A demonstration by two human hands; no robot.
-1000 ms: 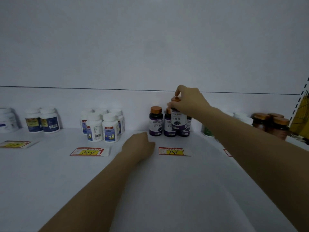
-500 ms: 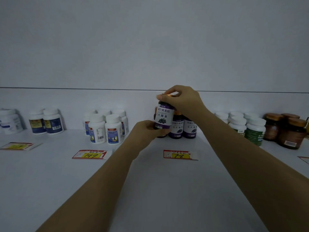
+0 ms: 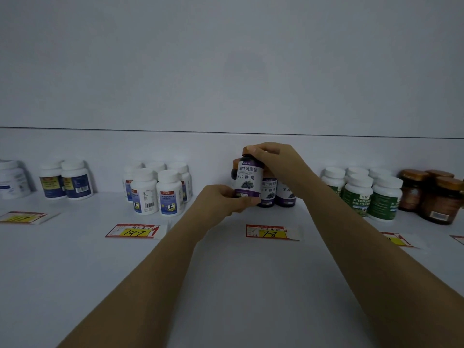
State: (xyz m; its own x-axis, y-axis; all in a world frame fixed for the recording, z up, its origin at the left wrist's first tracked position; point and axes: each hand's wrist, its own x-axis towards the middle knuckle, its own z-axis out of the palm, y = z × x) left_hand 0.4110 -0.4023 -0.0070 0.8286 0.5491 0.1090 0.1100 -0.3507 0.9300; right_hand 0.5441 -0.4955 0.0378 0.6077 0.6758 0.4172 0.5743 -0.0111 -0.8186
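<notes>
Over the shelf (image 3: 226,285), the left hand (image 3: 221,200) grips one purple bottle (image 3: 248,177) at its base, the right hand (image 3: 278,162) clasps its mostly hidden cap (image 3: 245,154); three matching bottles (image 3: 269,193) stand half-hidden behind.

Bare shelf (image 3: 238,285) in front; purple bottles (image 3: 276,194) crowd behind

The bottle (image 3: 247,182) you hold looks like dark, glossy plastic, wrapped in a smooth, faintly shiny label (image 3: 248,172), with a coppery cap (image 3: 245,153). Your white tubs (image 3: 168,194) are smooth plastic with matt lids. The brown jars (image 3: 442,204) gleam like glass or plastic; you cannot tell which. The shelf (image 3: 226,285) is smooth, matt white. The price tags (image 3: 272,231) look like paper.
</notes>
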